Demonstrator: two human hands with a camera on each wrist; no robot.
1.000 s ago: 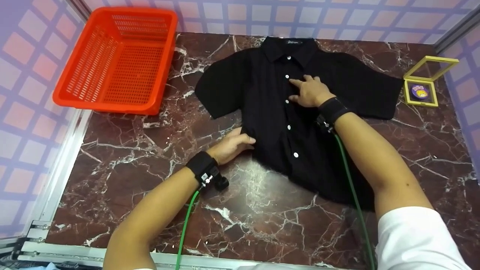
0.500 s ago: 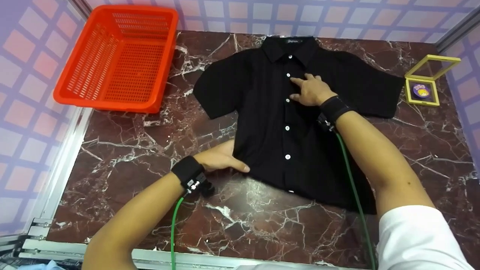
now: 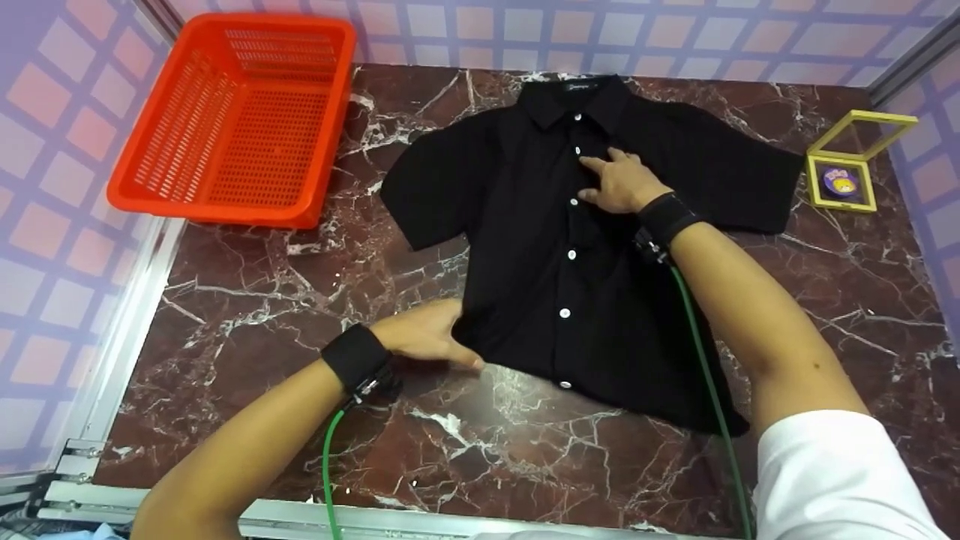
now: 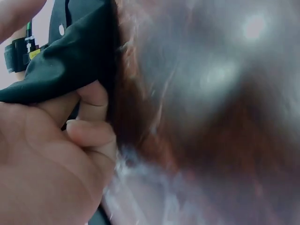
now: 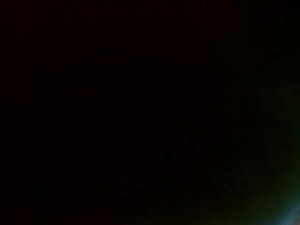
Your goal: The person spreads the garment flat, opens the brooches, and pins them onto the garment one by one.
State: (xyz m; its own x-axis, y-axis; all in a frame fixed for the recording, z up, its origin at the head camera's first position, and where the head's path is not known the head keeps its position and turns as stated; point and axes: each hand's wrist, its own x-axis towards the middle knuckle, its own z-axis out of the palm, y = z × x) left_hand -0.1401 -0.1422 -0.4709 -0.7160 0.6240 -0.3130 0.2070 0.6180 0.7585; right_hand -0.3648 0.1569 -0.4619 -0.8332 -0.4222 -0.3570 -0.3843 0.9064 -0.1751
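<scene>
Head view: one shirt, six buttons

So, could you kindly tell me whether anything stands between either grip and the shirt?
Nothing visible does: the left grip holds the lower left corner of the shirt, and the right grip rests on its front. The basket stands apart, off to the left.

In the head view, the shirt hides most fingers of my left hand. The label is too small for me to read. My sleeve runs off the bottom edge. My left wrist's view blurs the counter; my right wrist's is nearly all black.
</scene>
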